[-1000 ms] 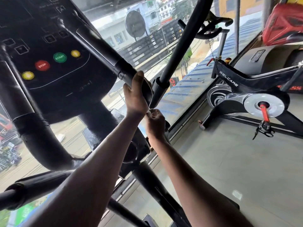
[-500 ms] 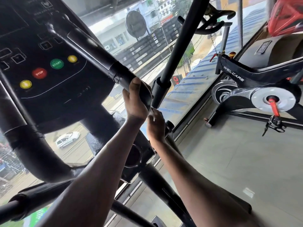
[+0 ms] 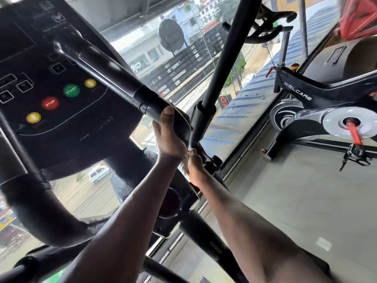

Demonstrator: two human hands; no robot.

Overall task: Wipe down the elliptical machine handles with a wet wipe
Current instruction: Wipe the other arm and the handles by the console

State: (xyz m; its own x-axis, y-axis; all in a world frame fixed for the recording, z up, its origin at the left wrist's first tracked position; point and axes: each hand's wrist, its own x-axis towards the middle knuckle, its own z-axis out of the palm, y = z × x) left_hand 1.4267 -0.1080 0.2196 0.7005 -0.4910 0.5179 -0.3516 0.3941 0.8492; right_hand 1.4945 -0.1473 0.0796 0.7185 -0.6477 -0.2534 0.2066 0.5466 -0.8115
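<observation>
Left hand (image 3: pixel 169 137) wrapped around the padded end of the elliptical's fixed handle (image 3: pixel 161 108), thumb up along the near side, grip closed on that handle just below the console (image 3: pixel 61 99) with its red, green and yellow buttons. Right hand (image 3: pixel 193 163) directly beneath the left wrist, fingers curled in a tight grip on a pale, crumpled wet wipe (image 3: pixel 184 162), mostly hidden and blurred, close beside the lower joint of the upright moving handle (image 3: pixel 222 60). Black exercise bike (image 3: pixel 306 111) off to the right on the grey floor (image 3: pixel 295 201), beside the window.
</observation>
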